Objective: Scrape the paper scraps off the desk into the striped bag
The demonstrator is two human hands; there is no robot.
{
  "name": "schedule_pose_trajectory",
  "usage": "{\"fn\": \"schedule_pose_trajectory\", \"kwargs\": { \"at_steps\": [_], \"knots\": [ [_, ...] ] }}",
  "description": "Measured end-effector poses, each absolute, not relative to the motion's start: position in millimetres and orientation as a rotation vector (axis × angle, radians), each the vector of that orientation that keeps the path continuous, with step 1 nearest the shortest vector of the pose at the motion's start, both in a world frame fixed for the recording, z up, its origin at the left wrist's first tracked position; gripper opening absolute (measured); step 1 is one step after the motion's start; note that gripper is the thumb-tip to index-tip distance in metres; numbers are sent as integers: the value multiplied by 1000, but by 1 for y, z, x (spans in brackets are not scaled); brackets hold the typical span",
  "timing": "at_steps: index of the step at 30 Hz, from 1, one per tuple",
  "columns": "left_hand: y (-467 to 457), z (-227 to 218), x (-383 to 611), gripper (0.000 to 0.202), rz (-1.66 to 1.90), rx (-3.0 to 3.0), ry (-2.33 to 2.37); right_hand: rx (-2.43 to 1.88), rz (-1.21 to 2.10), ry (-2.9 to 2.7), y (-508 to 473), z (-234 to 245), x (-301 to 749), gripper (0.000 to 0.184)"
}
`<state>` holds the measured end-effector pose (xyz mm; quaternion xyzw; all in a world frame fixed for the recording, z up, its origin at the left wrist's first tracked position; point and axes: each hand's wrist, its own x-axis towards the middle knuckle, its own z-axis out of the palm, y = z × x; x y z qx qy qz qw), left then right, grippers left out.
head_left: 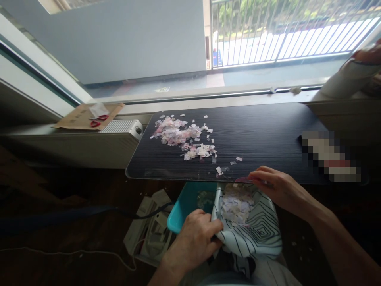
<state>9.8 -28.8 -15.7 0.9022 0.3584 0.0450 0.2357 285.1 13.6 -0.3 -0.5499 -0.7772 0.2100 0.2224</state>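
My left hand (198,234) is closed on the near left rim of a pale cloth bag (262,230) patterned with dark lines. Inside the bag lies a heap of small whitish paper scraps (236,208). At the near edge of the black table (262,135), my right hand (275,184) is closed, fingertips on a thin pink flat piece (243,179) whose kind I cannot make out. A pile of pink and white scraps (178,133) spreads over the table's left half, with a few loose ones (219,171) close to the near edge.
Left of the bag stands a turquoise bin (181,210). A pale box with a cable (151,234) is on the floor. Red-handled scissors (95,123) rest on brown cardboard (77,115) by a radiator (122,126). A blurred-out object (330,155) lies on the table's right side.
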Motion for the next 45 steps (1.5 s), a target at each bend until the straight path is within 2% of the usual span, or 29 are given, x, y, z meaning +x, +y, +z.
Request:
{"fn": "schedule_pose_trajectory", "kwargs": {
  "at_steps": [17,30,45],
  "knots": [
    [-34,-18,0,7,83,2461,1042,-1555,530,-2190,42,3,243,19],
    [-30,-27,-11,5,185,2430,1050,-1616,469,-2163,45,6,242,16],
    [-25,-24,-13,7,134,2464,1041,-1634,456,-2179,44,8,240,16]
  ]
}}
